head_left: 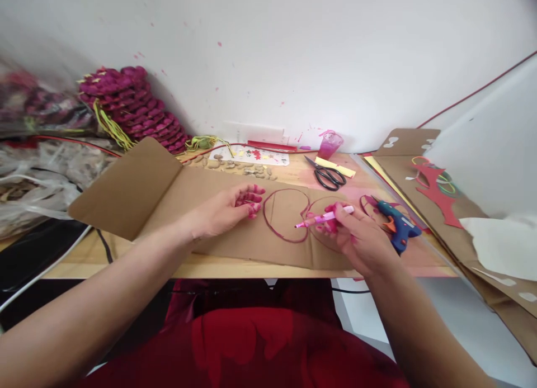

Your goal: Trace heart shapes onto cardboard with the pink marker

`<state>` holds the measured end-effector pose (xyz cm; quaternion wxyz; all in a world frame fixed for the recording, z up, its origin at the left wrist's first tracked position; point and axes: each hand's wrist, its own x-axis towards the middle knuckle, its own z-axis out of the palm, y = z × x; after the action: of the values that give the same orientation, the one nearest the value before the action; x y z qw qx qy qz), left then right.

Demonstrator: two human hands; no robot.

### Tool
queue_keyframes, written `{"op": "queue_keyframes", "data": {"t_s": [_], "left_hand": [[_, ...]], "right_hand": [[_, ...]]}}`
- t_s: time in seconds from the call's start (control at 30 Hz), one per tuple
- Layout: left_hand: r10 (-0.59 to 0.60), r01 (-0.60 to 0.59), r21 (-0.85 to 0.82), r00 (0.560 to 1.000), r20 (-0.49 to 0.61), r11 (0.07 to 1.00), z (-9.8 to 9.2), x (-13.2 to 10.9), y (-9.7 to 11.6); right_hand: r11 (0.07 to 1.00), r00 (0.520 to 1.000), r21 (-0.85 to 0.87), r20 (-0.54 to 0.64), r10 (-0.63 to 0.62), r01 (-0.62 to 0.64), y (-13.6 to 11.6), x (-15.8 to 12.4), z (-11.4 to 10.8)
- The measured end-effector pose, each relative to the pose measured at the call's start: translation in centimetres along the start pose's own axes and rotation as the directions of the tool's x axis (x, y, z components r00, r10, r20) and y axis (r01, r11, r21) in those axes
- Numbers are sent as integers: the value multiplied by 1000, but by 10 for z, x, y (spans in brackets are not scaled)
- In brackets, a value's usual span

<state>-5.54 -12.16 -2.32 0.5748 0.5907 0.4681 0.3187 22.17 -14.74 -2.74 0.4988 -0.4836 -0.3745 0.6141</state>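
Observation:
A pink-stained marker (309,222) with a white end is gripped in my right hand (356,234), its dark tip pointing left. The tip appears over a long piece of brown cardboard (235,240) lying across the table. On this cardboard are two round outlines side by side. The left outline (268,225) is dark magenta; the other is fainter and partly hidden behind my right hand. Just left of the outlines, my left hand (226,209) hovers over or rests on the cardboard, fingers loosely curled and apart, holding nothing. Pink stains cover the fingertips of both hands.
Scissors (329,175) lie behind the cardboard, near a pink-stained cup (329,144). A blue glue gun (398,226) is right of my right hand. A cardboard flap (130,189) stands up at left, before magenta peanut-like strings (134,105). Peanuts (230,165) line the back.

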Motion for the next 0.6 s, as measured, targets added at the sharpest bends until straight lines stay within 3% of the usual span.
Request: {"op": "queue_keyframes", "data": {"t_s": [0.13,0.33,0.6], "left_hand": [[-18,17,-50,1000,-14,999,5,-1,-2],[-50,52,-156,999,16,986,8,-3,-3],[-102,96,-249,995,-9,964,6,-7,-1]], "right_hand": [[995,996,-83,63,57,-52,0,8,3],[988,993,-120,61,101,-93,-1,10,11],[987,1000,-160,25,4,0,-5,12,8]]}}
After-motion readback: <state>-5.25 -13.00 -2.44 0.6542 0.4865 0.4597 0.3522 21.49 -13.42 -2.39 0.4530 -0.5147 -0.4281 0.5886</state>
